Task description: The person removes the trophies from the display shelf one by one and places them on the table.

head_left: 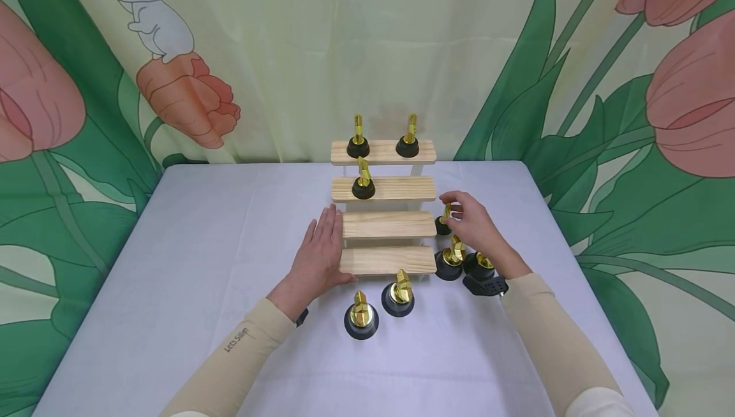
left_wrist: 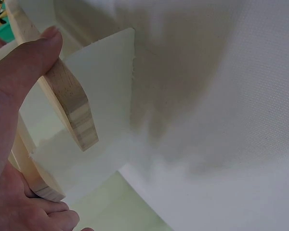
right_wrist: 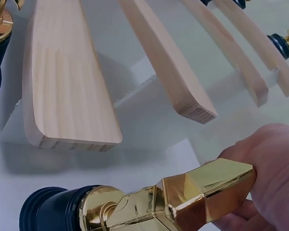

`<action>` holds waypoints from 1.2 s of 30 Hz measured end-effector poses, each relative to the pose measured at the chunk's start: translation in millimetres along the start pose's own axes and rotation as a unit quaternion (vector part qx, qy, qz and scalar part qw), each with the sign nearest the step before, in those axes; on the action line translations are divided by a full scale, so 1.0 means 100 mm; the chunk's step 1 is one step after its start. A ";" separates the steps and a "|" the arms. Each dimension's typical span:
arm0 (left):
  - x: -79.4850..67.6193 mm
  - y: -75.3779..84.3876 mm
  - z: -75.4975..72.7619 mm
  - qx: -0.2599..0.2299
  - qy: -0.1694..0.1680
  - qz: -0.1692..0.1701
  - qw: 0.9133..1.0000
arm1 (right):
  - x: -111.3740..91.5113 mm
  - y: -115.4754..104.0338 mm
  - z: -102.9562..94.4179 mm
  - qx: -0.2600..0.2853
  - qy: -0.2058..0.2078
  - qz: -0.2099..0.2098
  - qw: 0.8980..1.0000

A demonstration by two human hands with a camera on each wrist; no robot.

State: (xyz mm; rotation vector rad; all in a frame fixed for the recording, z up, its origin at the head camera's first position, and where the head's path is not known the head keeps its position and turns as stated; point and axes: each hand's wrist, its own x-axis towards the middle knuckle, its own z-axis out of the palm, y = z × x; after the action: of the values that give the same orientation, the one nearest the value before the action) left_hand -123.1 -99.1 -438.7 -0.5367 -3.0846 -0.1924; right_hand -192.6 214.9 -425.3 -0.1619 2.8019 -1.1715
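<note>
My left hand (head_left: pixel 318 248) lies along the left ends of the lower planks of a stepped wooden rack (head_left: pixel 388 261), its fingers straight. In the left wrist view the thumb touches one plank end (left_wrist: pixel 79 110). At the rack's right side, my right hand (head_left: pixel 473 222) pinches the upper part of a small gold trophy (head_left: pixel 443 226) with a black base. Its fingers partly cover that trophy. Under this hand stand a second trophy (head_left: pixel 448 265) and a third (head_left: pixel 478 267). The right wrist view shows a gold-topped trophy (right_wrist: pixel 135 209) close up, in front of the fingers.
On the top plank stand two trophies, one left (head_left: pixel 358 146) and one right (head_left: pixel 408 146). Another trophy (head_left: pixel 363 189) is on the plank below, toward its left. Two more, one left (head_left: pixel 361 321) and one right (head_left: pixel 398 299), stand on the white tablecloth (head_left: pixel 230 226) before the rack.
</note>
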 end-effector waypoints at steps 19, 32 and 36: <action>-0.01 -0.01 -0.01 -0.001 0.007 0.013 1.000 | 0.02 0.00 -0.05 -0.044 -0.031 0.019 0.998; -0.01 -0.02 -0.01 -0.003 0.015 0.015 1.000 | -0.04 -0.15 -0.17 -0.043 -0.002 0.012 0.999; -0.01 -0.02 -0.01 -0.006 0.009 0.013 1.000 | -0.07 -0.17 -0.20 -0.029 0.017 0.001 0.999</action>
State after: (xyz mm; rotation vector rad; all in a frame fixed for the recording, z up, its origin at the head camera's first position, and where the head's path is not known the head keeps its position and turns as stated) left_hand -122.6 -101.8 -437.8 -0.5708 -3.0592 -0.2140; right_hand -187.2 218.0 -398.6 -0.1462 2.8656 -1.1040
